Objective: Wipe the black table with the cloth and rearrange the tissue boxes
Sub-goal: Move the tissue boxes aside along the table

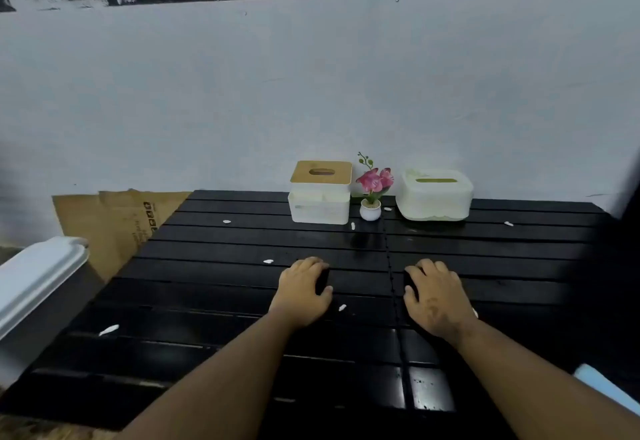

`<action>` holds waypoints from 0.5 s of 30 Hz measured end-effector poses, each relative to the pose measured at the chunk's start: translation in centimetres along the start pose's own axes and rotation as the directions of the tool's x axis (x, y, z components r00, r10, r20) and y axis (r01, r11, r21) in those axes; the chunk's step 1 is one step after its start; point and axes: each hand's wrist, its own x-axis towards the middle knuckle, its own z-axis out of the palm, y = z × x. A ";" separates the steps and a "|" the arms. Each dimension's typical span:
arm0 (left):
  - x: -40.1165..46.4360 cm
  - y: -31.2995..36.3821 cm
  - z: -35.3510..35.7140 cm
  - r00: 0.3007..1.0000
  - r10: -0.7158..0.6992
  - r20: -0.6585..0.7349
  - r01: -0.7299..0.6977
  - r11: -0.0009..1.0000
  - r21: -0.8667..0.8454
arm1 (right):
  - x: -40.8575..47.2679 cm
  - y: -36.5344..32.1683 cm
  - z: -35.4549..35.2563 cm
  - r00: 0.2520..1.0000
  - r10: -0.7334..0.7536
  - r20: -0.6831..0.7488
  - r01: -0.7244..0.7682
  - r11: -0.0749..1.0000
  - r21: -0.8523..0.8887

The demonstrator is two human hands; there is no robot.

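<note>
The black slatted table fills the lower view, with several small white scraps scattered on it. My left hand and my right hand both rest on the tabletop near its middle. Their fingers are loosely curled, and I see nothing held in either. At the back, against the wall, stands a white tissue box with a wooden lid. To its right stands a rounded white tissue box. A light blue item, possibly the cloth, shows at the lower right edge.
A small white pot with pink flowers stands between the two boxes. Flattened cardboard leans on the wall left of the table. A white and grey plastic object sits at the left edge. A pale wall runs right behind the table.
</note>
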 end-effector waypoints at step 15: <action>12.6 -5.2 -6.8 0.946 -0.312 -0.091 0.231 0.842 -0.487 | 16.6 -10.2 -0.7 1.000 0.015 0.024 -0.028 0.707 0.707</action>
